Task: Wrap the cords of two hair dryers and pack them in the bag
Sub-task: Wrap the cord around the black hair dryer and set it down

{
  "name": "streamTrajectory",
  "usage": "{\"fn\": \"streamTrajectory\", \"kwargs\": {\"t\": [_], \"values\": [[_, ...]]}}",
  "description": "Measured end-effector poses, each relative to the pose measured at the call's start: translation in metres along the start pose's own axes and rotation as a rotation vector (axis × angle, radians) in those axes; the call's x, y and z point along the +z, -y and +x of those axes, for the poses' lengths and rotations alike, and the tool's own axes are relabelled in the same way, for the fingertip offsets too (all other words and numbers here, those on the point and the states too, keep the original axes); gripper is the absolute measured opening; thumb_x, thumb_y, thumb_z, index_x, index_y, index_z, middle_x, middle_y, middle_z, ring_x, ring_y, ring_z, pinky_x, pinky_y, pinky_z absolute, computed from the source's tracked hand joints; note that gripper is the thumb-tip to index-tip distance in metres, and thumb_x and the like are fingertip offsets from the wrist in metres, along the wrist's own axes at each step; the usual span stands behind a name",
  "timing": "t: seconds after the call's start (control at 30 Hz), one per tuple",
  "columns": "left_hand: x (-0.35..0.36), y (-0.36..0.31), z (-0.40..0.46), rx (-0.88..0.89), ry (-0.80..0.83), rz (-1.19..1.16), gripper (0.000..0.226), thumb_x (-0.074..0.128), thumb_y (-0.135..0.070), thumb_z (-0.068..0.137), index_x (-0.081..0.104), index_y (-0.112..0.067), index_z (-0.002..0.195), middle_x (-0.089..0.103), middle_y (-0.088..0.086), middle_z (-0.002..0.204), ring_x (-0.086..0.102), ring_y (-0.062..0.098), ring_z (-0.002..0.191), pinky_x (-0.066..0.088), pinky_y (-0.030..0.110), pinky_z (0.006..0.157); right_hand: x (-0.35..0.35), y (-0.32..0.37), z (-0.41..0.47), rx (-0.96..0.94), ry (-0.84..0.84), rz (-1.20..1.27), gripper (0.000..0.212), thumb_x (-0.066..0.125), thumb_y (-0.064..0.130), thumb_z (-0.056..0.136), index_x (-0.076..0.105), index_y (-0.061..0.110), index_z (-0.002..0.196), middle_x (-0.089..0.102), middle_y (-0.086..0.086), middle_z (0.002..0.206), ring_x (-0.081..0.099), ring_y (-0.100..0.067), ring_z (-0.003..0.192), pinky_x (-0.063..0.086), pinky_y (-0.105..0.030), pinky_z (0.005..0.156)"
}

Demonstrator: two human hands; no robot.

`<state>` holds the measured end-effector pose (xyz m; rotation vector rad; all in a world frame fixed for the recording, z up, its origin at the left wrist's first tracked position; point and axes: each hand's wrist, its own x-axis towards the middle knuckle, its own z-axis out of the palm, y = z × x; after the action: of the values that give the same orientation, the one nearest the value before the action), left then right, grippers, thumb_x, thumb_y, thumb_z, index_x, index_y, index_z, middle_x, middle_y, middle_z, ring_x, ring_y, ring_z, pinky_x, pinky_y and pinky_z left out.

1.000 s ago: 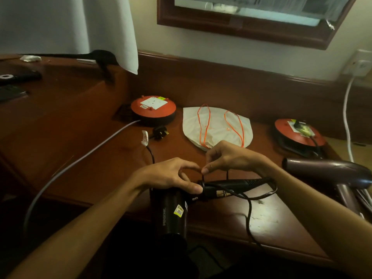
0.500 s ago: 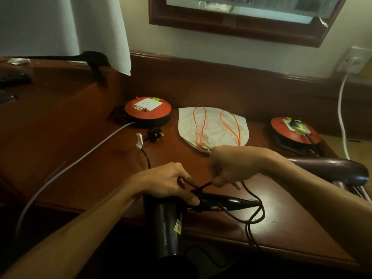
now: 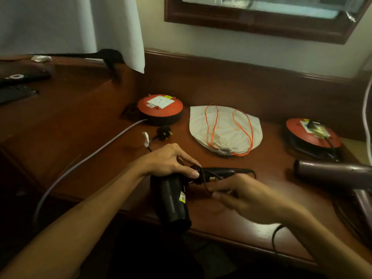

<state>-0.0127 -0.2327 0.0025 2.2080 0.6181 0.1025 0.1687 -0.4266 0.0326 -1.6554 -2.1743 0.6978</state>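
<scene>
Having dropped from above the handle to below it, my right hand (image 3: 247, 198) is pinching the cord (image 3: 205, 185) and looping it round the black hair dryer (image 3: 175, 200), which my left hand (image 3: 169, 163) is gripping at the desk edge (image 3: 231, 236); next comes another turn toward the plug (image 3: 164, 132), judging by the slack.

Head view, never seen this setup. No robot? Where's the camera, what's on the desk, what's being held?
No robot: these are a person's two bare hands, filmed by one wide-angle camera worn on the head, looking forward and down. The surface is a dark reddish wooden desk. The left hand grips the black hair dryer where barrel meets handle. The right hand pinches its thin black cord just below the handle, with at least one turn across it. The cord's black plug lies loose on the desk. Further back lies a flat white cloth drawstring bag with orange strings, between two round orange-topped cable reels. At the right lies a second, maroon hair dryer, untouched.
</scene>
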Motion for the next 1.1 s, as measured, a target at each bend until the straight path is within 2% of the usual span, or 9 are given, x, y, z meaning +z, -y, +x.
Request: {"fn": "streamTrajectory", "kwargs": {"t": [0.13,0.23,0.33,0.5,0.63,0.77,0.83,0.97,1.1], "values": [[0.002,0.005,-0.001,0.011,-0.033,-0.073,0.033,0.085,-0.037,0.08,0.08,-0.033,0.112,0.077,-0.023,0.086,0.073,0.004,0.09,0.056,0.02,0.084,0.031,-0.018,-0.006,0.134,-0.06,0.223,0.022,0.057,0.016,0.103,0.074,0.016,0.117,0.06,0.034,0.064,0.059,0.007,0.062,0.042,-0.011,0.057],[-0.002,0.012,-0.004,0.009,-0.086,-0.188,0.033,0.086,-0.031,0.079,0.081,-0.03,0.111,0.08,-0.013,0.091,0.075,0.014,0.092,0.058,0.037,0.09,0.043,-0.036,-0.002,0.305,-0.056,0.719,0.021,0.059,0.014,0.101,0.076,0.009,0.112,0.057,0.003,0.065,0.042,-0.007,0.046,0.036,-0.023,0.043],[0.003,0.018,-0.01,0.015,-0.115,-0.368,0.035,0.085,-0.02,0.08,0.079,-0.017,0.115,0.081,0.004,0.097,0.077,0.026,0.093,0.059,0.043,0.09,0.05,-0.05,0.01,0.386,-0.002,0.894,0.027,0.063,0.024,0.097,0.073,-0.001,0.096,0.052,-0.011,0.066,0.037,-0.016,0.046,0.032,-0.025,0.041],[0.02,0.026,-0.024,0.066,-0.17,-0.569,0.045,0.083,-0.014,0.078,0.074,-0.005,0.121,0.078,0.02,0.099,0.076,0.029,0.087,0.058,0.033,0.079,0.037,-0.062,0.034,0.407,0.077,0.854,0.04,0.074,0.031,0.087,0.055,-0.001,0.075,0.042,-0.007,0.054,0.029,-0.015,0.042,0.031,-0.022,0.04],[0.023,0.019,-0.032,0.092,-0.135,-0.489,0.044,0.085,-0.021,0.075,0.078,-0.012,0.117,0.079,0.016,0.094,0.075,0.023,0.085,0.056,0.029,0.077,0.023,-0.071,0.049,0.391,0.153,0.753,0.042,0.079,0.013,0.085,0.052,-0.017,0.097,0.036,-0.008,0.061,0.03,-0.013,0.049,0.03,-0.022,0.043],[0.019,0.004,-0.03,0.069,-0.051,-0.344,0.036,0.085,-0.026,0.08,0.08,-0.019,0.114,0.081,0.004,0.091,0.076,0.018,0.087,0.057,0.032,0.081,0.008,-0.078,0.065,0.266,0.137,0.45,0.021,0.07,0.007,0.083,0.068,-0.013,0.091,0.06,-0.026,0.068,0.053,-0.018,0.053,0.042,-0.027,0.049],[0.014,-0.002,-0.027,0.051,0.008,-0.269,0.03,0.084,-0.033,0.083,0.08,-0.022,0.111,0.081,-0.002,0.09,0.076,0.016,0.086,0.057,0.031,0.082,0.002,-0.08,0.073,0.236,0.156,0.322,0.005,0.075,0.002,0.086,0.075,-0.002,0.084,0.069,-0.015,0.071,0.059,-0.01,0.058,0.046,-0.023,0.053],[0.017,-0.011,-0.02,0.049,0.098,-0.124,0.031,0.083,-0.042,0.083,0.081,-0.025,0.108,0.079,-0.011,0.089,0.073,0.006,0.084,0.057,0.028,0.084,-0.015,-0.073,0.082,0.266,0.311,0.274,0.01,0.075,0.009,0.089,0.074,0.007,0.079,0.066,-0.006,0.072,0.057,-0.014,0.065,0.047,-0.026,0.062],[0.022,-0.019,-0.009,-0.006,0.182,0.123,0.045,0.078,-0.067,0.076,0.079,-0.031,0.104,0.073,-0.022,0.09,0.068,-0.002,0.092,0.054,0.031,0.09,-0.024,-0.063,0.087,0.317,0.401,0.225,0.016,0.077,0.017,0.088,0.073,0.002,0.083,0.064,0.001,0.065,0.053,-0.006,0.053,0.043,-0.02,0.051]]}}
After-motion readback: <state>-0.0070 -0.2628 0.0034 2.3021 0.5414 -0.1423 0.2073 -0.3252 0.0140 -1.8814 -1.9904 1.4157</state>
